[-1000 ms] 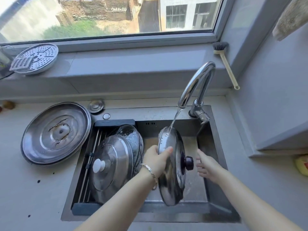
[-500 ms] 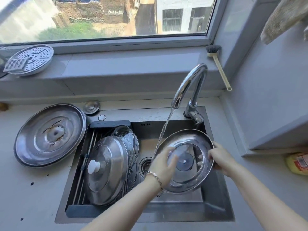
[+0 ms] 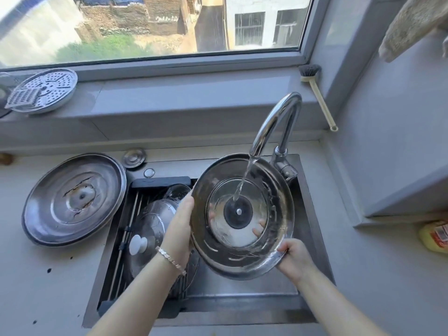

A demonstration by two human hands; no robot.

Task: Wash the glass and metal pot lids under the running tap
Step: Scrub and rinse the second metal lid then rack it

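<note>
I hold a round pot lid (image 3: 276, 190) with a metal rim and a glass centre over the sink (image 3: 312, 238), its underside turned up toward me. My left hand (image 3: 178, 229) grips its left edge and my right hand (image 3: 294, 259) grips its lower right edge, fingers showing through the glass. Water from the curved tap (image 3: 276, 122) falls onto the glass just above the dark centre disc. Several more lids, the front one (image 3: 150, 226) with a white knob, lean in a rack on the sink's left side.
A large metal lid (image 3: 75, 197) lies on the counter left of the sink, with a small metal stopper (image 3: 134, 158) behind it. A perforated steamer plate (image 3: 42, 90) rests on the windowsill. A dish brush (image 3: 317, 95) leans in the right corner. A yellow bottle (image 3: 434, 236) lies at far right.
The lid went from edge-on with the knob facing right to underside up under the stream. My right hand, empty before, now grips its rim, and the lid has risen toward the spout.
</note>
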